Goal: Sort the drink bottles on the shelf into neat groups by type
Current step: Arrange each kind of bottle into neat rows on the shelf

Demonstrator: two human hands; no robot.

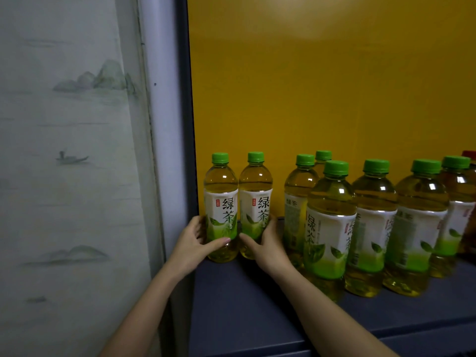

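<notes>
Two green tea bottles with green caps stand upright side by side at the shelf's back left corner. My left hand [195, 240] grips the lower part of the left green tea bottle [221, 202]. My right hand [265, 243] grips the lower part of the right green tea bottle [255, 199]. To their right stand several more green tea bottles [329, 222], some in front and some behind. At the far right edge a darker bottle with a red cap [469, 155] is partly cut off.
The dark blue shelf board [244, 305] has free room in front of the two held bottles. A yellow back panel [309, 99] closes the shelf behind. The shelf's left upright [180, 150] is close to my left hand, with a painted wall [64, 150] beyond it.
</notes>
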